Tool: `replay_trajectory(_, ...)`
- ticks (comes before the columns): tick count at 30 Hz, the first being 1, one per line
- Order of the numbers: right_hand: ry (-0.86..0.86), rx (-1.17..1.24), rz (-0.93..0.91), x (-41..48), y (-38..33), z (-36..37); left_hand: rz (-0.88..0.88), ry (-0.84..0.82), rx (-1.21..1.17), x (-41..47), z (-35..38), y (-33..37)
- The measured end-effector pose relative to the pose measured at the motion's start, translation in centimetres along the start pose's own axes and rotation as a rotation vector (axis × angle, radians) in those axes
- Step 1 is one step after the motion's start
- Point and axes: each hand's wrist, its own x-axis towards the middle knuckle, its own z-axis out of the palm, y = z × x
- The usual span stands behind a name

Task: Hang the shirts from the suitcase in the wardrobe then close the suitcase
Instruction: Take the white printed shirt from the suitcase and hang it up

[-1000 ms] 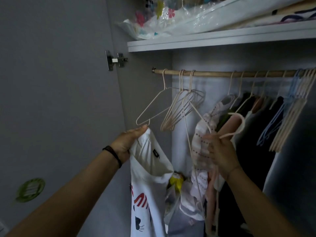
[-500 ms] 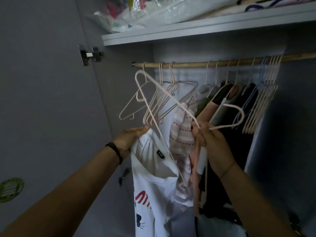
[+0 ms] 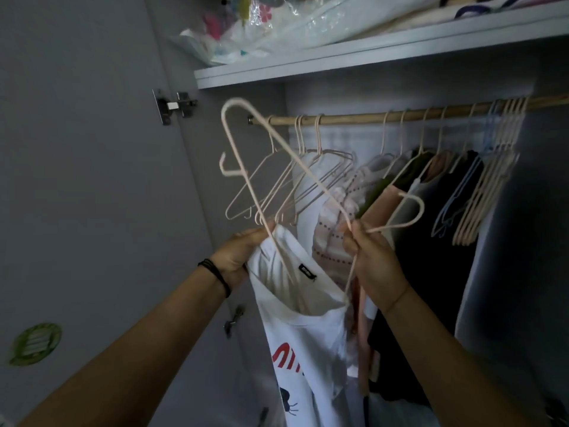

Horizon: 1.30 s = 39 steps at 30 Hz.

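- At the open wardrobe, below the rail (image 3: 351,118): white shirt (image 3: 308,349), printed front, hanging from its collar.
- Left hand (image 3: 243,251): clenched on the shirt's collar edge, black band at the wrist.
- Right hand (image 3: 372,260): pinching a pale hanger (image 3: 236,101) at its neck; one hanger arm inside the shirt's collar, the other raised up-left.
- Rail: wooden, carrying spare hangers (image 3: 492,186) and hung clothes (image 3: 431,241).
- Shelf (image 3: 369,57): above the rail, plastic-wrapped bundles on top.

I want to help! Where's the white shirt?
Head view, lower centre: the white T-shirt hangs from the left hand, below the empty hangers on the rail, left of the right hand holding a hanger.
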Motion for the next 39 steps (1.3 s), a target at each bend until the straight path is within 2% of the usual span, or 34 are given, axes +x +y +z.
replay_trajectory(3, 0.002, -0.092, 0.111, -0.8, 2.4, -2.0, 0.008, 0.018, -0.073, -0.1, -1.4, 0.6)
replay_trajectory(6, -0.025, -0.121, 0.232, -1.4, 2.7, -3.4, -0.003, 0.132, -0.136, -0.1, -2.7, 0.2)
replay_trajectory(11, -0.078, -0.294, 0.266, -1.6, 0.8, -3.8, -0.020, 0.324, -0.199, 0.0, -4.3, -1.1)
replay_trajectory(18, -0.182, -0.427, 0.336, -1.0, 0.1, -5.1, 0.054, 0.493, -0.017, 0.3, -5.4, -1.9)
replay_trajectory(26, -0.235, -0.595, 0.296, 0.2, -1.0, -5.1, 0.165, 0.629, 0.204, 0.7, -5.7, -2.2)
replay_trajectory(29, -0.220, -0.635, 0.291, 0.5, -1.1, -5.4, 0.220, 0.627, 0.213, 0.3, -5.3, -2.2)
replay_trajectory(33, -0.298, -0.883, 0.252, 0.5, -0.7, -5.7, 0.285, 0.600, 0.277, -0.5, -5.0, -2.3)
replay_trajectory(36, -0.324, -0.968, 0.213, 0.7, -1.0, -5.0, 0.298, 0.536, 0.330, -0.5, -4.9, -2.1)
replay_trajectory(39, -0.409, -1.008, 0.170, 1.4, -1.7, -3.1, 0.324, 0.450, 0.483, -0.5, -3.7, -1.8)
